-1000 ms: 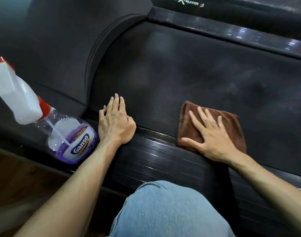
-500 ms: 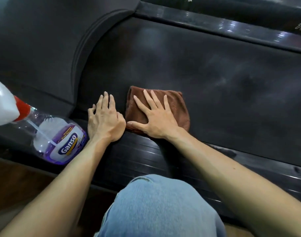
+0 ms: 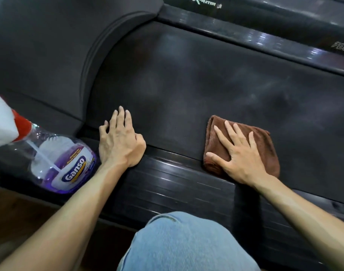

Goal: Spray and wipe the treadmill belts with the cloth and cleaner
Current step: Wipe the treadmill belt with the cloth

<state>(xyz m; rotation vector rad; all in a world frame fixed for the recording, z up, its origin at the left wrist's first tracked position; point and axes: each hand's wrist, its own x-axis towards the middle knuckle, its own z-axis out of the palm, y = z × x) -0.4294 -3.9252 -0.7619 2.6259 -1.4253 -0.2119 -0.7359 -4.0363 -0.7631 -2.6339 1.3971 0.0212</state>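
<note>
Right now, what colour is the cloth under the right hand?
Brown; the cloth shows best in the head view, the only one, pressed flat under the right hand.
</note>
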